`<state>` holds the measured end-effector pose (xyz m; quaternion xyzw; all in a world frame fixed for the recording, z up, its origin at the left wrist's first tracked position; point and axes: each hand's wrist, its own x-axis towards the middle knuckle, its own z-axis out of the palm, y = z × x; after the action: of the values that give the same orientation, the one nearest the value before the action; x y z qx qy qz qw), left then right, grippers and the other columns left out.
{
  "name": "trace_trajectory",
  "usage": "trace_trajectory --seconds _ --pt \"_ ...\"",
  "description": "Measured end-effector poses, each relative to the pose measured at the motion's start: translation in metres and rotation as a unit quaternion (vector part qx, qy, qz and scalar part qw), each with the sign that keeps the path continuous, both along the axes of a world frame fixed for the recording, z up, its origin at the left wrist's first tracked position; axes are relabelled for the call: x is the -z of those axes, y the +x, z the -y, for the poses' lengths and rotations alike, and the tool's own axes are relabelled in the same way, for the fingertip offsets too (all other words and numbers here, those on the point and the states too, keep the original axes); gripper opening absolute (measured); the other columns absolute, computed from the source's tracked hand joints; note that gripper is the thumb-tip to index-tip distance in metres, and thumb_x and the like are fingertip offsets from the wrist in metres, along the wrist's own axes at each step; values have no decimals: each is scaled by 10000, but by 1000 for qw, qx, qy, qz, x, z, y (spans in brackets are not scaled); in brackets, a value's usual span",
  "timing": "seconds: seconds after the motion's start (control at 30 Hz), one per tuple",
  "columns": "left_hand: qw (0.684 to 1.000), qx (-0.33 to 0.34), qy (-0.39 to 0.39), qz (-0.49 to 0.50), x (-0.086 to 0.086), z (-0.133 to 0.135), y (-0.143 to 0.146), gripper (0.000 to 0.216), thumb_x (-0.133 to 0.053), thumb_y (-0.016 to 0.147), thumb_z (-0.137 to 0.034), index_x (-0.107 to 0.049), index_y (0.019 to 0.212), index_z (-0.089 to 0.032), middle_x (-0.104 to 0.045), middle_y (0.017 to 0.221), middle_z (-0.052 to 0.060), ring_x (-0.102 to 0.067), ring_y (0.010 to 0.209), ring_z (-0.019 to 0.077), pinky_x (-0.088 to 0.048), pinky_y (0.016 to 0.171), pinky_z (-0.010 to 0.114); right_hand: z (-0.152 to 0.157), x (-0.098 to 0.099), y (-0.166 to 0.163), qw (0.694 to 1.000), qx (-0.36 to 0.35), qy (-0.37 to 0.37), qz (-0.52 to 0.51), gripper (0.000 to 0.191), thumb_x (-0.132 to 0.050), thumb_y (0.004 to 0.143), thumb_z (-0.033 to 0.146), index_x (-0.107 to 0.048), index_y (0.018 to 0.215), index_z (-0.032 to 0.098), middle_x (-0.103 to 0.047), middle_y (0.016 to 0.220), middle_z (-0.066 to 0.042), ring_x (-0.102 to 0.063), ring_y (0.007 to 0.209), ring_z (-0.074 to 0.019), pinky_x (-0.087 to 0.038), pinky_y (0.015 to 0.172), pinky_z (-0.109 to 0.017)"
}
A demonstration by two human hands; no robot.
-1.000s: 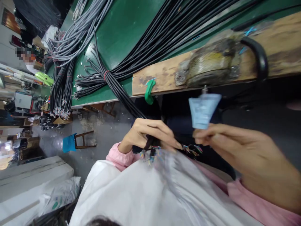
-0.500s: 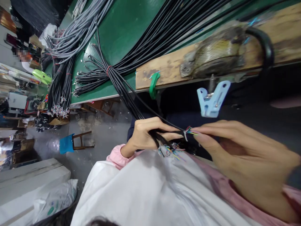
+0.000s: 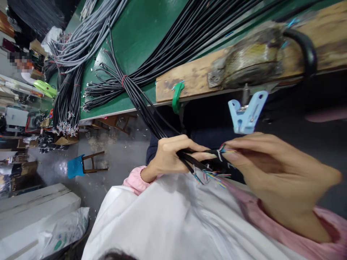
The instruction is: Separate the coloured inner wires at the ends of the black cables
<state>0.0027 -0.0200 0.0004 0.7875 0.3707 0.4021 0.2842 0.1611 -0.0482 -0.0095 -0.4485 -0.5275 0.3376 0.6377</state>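
My left hand [image 3: 173, 153] is closed round the ends of several black cables [image 3: 143, 110], just past the table edge above my lap. One cable end is pinched forward between its thumb and finger. Thin coloured wires [image 3: 214, 177] fan out from the other cable ends below that hand. My right hand [image 3: 273, 173] pinches the fine coloured wires [image 3: 229, 150] at the tip of the forward cable; a pale strand hangs beside them. A red tie [image 3: 123, 81] binds the cable bundle on the table. The wire tips inside my right fingertips are partly hidden.
A wooden board [image 3: 189, 81] on the green table [image 3: 143, 32] carries a taped-over device [image 3: 244, 57]. Below it hangs a light blue clip [image 3: 247, 112], close above my right hand. Grey cables [image 3: 89, 36] and more black cables lie leftward. A blue stool [image 3: 76, 166] stands on the floor.
Both hands have shifted slightly; my right hand has tilted and still pinches the wires. The loose coloured wire ends below my left hand now spread further right.
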Motion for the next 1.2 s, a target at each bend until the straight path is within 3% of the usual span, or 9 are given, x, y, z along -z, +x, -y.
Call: trace_trajectory --seconds 0.07,0.23,0.43,0.57,0.67,0.8,0.93,1.13,1.2 --pt "1000 -6 17 2 0 0 1 442 -648 869 -506 -728 721 -97 -682 617 48 -558 492 52 -458 488 156 -2 1 -4 1000 28 -15 0 134 -727 788 154 -675 779 278 -651 700 -4 -582 591 -156 -465 539 -320" --pt "997 -35 -30 -56 3 1 3 479 -655 840 -572 -739 721 -116 -662 598 43 -541 485 64 -452 485 176 -5 9 -10 990 130 52 33 172 -780 733 202 -623 687 254 -632 613 -3 -591 525 -171 -480 497 -322" --pt "1000 -11 6 -26 0 0 4 458 -613 904 -493 -710 695 -97 -661 596 40 -553 487 52 -450 486 150 2 9 -1 991 26 -120 -49 194 -815 710 290 -658 806 228 -719 762 -67 -705 659 -217 -605 603 -338" --pt "998 -29 -14 -61 2 0 5 490 -598 897 -543 -718 697 -112 -636 579 29 -531 475 53 -431 471 161 2 8 -6 983 101 -146 -36 222 -830 660 313 -646 739 218 -693 665 -49 -688 583 -214 -552 481 -279" --pt "997 -63 21 -49 6 1 8 487 -619 884 -541 -701 668 -112 -620 555 20 -518 460 48 -412 450 158 0 12 -15 973 152 -174 -21 205 -807 682 352 -666 729 211 -695 673 -64 -667 550 -215 -501 449 -294" --pt "994 -89 65 -18 4 2 14 443 -628 898 -477 -675 647 -115 -624 544 8 -529 452 42 -417 443 144 1 16 -21 978 175 -107 39 162 -769 744 341 -664 681 234 -670 610 -38 -624 500 -199 -450 455 -313" --pt "991 -111 72 3 -4 2 17 415 -631 908 -422 -648 637 -109 -620 532 3 -524 442 37 -417 440 131 1 16 -18 983 158 -72 53 116 -764 760 306 -671 777 238 -689 644 -38 -653 526 -203 -491 467 -301" --pt "992 -108 62 2 -4 1 16 420 -628 909 -427 -634 633 -110 -618 536 5 -523 449 35 -418 450 130 1 1 1 980 -32 -183 -73 320 -782 763 441 -632 971 250 -747 921 -77 -733 819 -247 -635 759 -417" --pt "993 -103 56 -7 -2 1 16 436 -622 908 -454 -638 635 -114 -620 544 5 -525 457 38 -422 454 137 0 -4 4 978 -28 -196 -63 340 -806 731 454 -649 949 244 -745 913 -80 -732 813 -248 -638 756 -414"
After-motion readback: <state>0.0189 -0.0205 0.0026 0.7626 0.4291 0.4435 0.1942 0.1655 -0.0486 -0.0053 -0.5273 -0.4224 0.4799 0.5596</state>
